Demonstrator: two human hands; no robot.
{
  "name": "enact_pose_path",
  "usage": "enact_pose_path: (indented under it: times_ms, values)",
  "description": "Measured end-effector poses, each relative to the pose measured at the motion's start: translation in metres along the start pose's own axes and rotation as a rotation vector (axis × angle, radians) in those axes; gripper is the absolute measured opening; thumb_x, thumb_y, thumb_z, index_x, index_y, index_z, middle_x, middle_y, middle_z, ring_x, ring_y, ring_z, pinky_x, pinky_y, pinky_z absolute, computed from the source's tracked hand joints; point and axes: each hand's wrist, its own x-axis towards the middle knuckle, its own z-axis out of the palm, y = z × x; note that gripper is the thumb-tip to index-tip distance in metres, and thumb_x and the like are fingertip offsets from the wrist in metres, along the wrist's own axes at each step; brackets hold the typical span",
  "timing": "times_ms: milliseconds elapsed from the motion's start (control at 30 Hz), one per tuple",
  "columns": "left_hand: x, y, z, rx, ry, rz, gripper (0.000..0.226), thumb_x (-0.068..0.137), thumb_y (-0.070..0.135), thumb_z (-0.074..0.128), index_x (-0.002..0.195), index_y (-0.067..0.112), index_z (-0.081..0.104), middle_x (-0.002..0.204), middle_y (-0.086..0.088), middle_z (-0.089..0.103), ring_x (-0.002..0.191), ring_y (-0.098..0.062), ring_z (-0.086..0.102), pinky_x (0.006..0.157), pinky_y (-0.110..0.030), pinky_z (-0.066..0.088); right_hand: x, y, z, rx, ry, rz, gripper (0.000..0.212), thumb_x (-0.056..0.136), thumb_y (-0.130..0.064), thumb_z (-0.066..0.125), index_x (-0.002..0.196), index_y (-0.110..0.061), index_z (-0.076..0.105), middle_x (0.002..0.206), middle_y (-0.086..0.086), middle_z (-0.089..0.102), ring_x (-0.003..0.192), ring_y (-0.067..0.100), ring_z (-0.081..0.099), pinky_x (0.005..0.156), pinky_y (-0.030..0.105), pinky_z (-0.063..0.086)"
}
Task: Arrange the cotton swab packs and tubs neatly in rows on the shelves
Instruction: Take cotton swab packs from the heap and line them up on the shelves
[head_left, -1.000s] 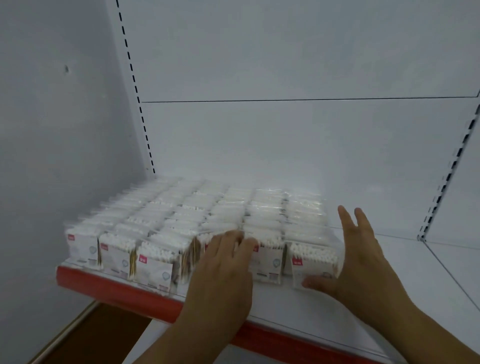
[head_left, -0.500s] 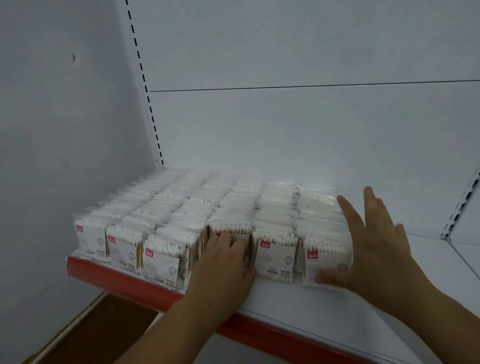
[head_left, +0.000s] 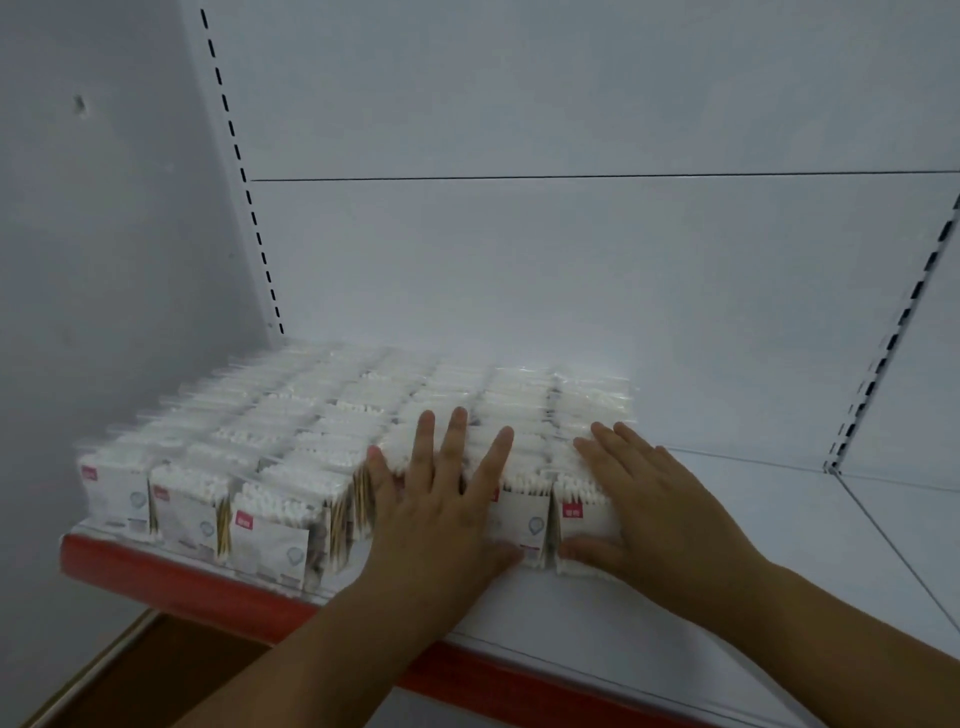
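As I look down at the shelf, left hand (head_left: 441, 514): open, palm down, fingers (head_left: 427, 441) straight and spread over the tops of the fourth column of packs; thumb lies low against the front face of the next pack.
Right hand (head_left: 660, 514): open, flat, fingers together on the tops of the rightmost column; thumb lies against the front of its front pack (head_left: 584, 519). Gripping nothing.
Forearms: both reach in from bottom of view, wrists roughly straight.
Cotton swab packs (head_left: 311, 415): upright, six columns running front to back, packed touching, on the left part of the white shelf (head_left: 597, 618).
Alignment: left columns' fronts sit near the red front lip (head_left: 156, 577); the columns under my hands sit farther back from it.
Labels: red tag on front faces, text unreadable.
Surroundings: white back panel (head_left: 571, 286), slotted uprights (head_left: 244, 176) left and right, grey side wall (head_left: 104, 260).
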Motion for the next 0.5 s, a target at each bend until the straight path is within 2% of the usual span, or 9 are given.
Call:
enact_pose_path:
  times_ms: [33,100,167,200,233,267,300,367,500]
  values:
    - [0.002,0.0,0.004,0.005,-0.071,-0.016,0.105,0.085,0.07,0.043,0.119,0.046,-0.054,0.134,0.002,-0.055,0.13,-0.023,-0.046,0.1,-0.056,-0.028,0.001,0.0,0.0,-0.006,0.036,-0.004,0.094,0.075,-0.077,0.04,0.146,-0.014,0.038,0.152,0.009,0.035,0.141,0.028,0.033,0.108,0.038,0.02]
    - [0.003,-0.005,0.012,-0.035,-0.056,0.026,0.103,0.083,0.071,0.045,0.13,0.047,-0.044,0.142,0.0,-0.048,0.135,-0.023,-0.038,0.101,-0.058,-0.024,0.001,0.0,-0.001,0.034,0.04,-0.01,0.095,0.078,-0.074,0.046,0.15,-0.016,0.028,0.157,0.006,0.022,0.146,0.025,0.02,0.109,0.032,0.012]
    - [0.008,-0.006,0.012,-0.025,-0.043,0.051,0.098,0.071,0.073,0.049,0.15,0.036,0.004,0.162,-0.009,-0.005,0.145,-0.028,-0.002,0.105,-0.062,-0.003,0.003,-0.002,-0.002,0.065,-0.016,-0.003,0.093,0.084,-0.069,0.048,0.154,-0.022,0.009,0.161,-0.002,0.001,0.149,0.015,-0.003,0.112,0.023,0.005]
    - [0.01,-0.005,0.01,-0.019,-0.044,0.039,0.1,0.067,0.074,0.049,0.151,0.031,0.014,0.161,-0.011,0.007,0.145,-0.03,0.007,0.105,-0.063,0.004,0.004,-0.002,-0.003,0.061,-0.03,0.006,0.091,0.085,-0.068,0.046,0.153,-0.025,0.004,0.161,-0.005,-0.003,0.148,0.012,-0.008,0.115,0.023,0.008]
    - [0.013,-0.005,0.008,0.021,-0.077,0.043,0.102,0.072,0.074,0.048,0.153,0.029,0.004,0.161,-0.011,-0.005,0.147,-0.029,-0.002,0.107,-0.063,0.001,0.006,-0.002,-0.003,0.06,-0.031,0.009,0.09,0.085,-0.067,0.046,0.153,-0.026,0.003,0.161,-0.007,-0.004,0.147,0.01,-0.01,0.116,0.025,0.013]
    - [0.015,-0.007,0.011,0.062,-0.034,0.06,0.1,0.08,0.072,0.045,0.147,0.031,-0.018,0.154,-0.007,-0.028,0.144,-0.025,-0.021,0.109,-0.063,-0.008,0.008,-0.002,-0.003,0.072,-0.028,0.014,0.09,0.085,-0.067,0.047,0.153,-0.027,0.004,0.161,-0.008,-0.004,0.147,0.009,-0.01,0.116,0.026,0.017]
    - [0.013,-0.007,0.012,0.067,-0.111,0.028,0.096,0.085,0.071,0.041,0.136,0.033,-0.032,0.142,-0.003,-0.043,0.135,-0.021,-0.035,0.109,-0.062,-0.016,0.009,-0.002,-0.002,0.083,-0.035,0.02,0.089,0.085,-0.066,0.048,0.153,-0.027,0.005,0.161,-0.008,-0.003,0.147,0.008,-0.01,0.116,0.027,0.02]
    - [0.013,-0.003,0.004,0.093,-0.214,-0.001,0.092,0.087,0.07,0.037,0.126,0.034,-0.038,0.135,0.0,-0.049,0.127,-0.02,-0.043,0.107,-0.061,-0.02,0.009,-0.003,-0.001,0.075,-0.046,0.031,0.089,0.085,-0.066,0.048,0.153,-0.028,0.004,0.161,-0.01,-0.003,0.147,0.007,-0.011,0.115,0.028,0.023]
    - [0.009,-0.003,0.001,0.042,-0.205,-0.006,0.092,0.089,0.07,0.035,0.127,0.035,-0.04,0.137,-0.002,-0.049,0.127,-0.022,-0.044,0.104,-0.062,-0.025,0.009,-0.005,-0.001,0.026,-0.067,0.038,0.092,0.084,-0.068,0.047,0.153,-0.027,0.001,0.161,-0.008,-0.003,0.147,0.009,-0.01,0.114,0.033,0.027]
